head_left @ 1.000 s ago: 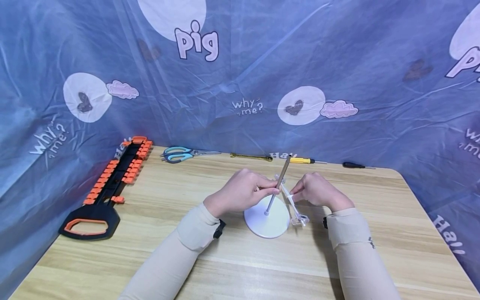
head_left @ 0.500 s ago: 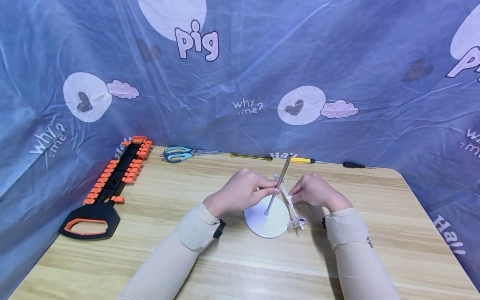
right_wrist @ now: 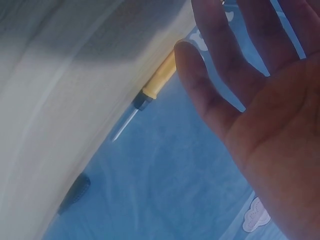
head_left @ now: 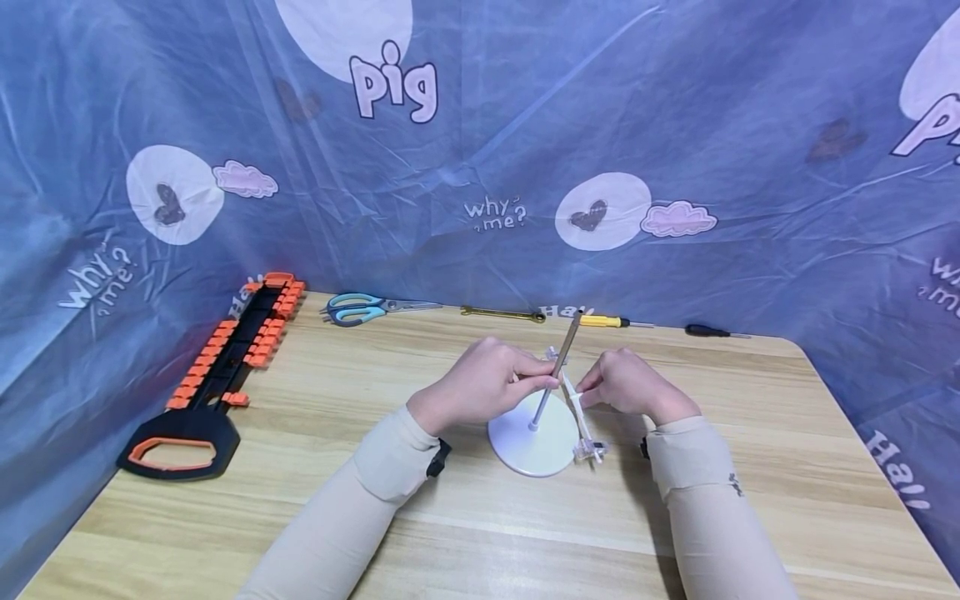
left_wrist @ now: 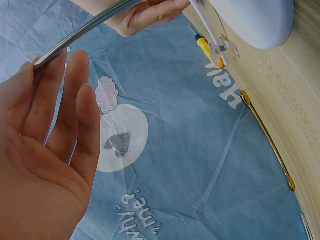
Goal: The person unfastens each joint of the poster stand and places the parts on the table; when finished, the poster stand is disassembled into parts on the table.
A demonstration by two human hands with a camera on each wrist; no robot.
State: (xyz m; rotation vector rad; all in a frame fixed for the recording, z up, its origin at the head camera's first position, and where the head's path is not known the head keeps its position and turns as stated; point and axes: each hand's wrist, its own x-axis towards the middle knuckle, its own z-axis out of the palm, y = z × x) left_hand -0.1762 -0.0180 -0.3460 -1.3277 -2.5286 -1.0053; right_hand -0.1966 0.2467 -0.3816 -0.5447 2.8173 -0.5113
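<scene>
Swing of the white rod (head_left: 582,423), head view. I see its lower end, with the clear clip (head_left: 590,451), shift toward 7 o'clock, so the rod slants less than a second ago and the clip overlaps the rim of the white round base (head_left: 525,450); contact is unclear. My right hand (head_left: 628,382) and right sleeve (head_left: 690,454) edge toward 9 o'clock.

White bar (head_left: 581,416) apparently beside metal rod (head_left: 567,342)

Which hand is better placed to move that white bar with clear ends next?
Probably the right hand: its fingers hold the white bar, while the left hand is occupied pinching the metal rod.
</scene>
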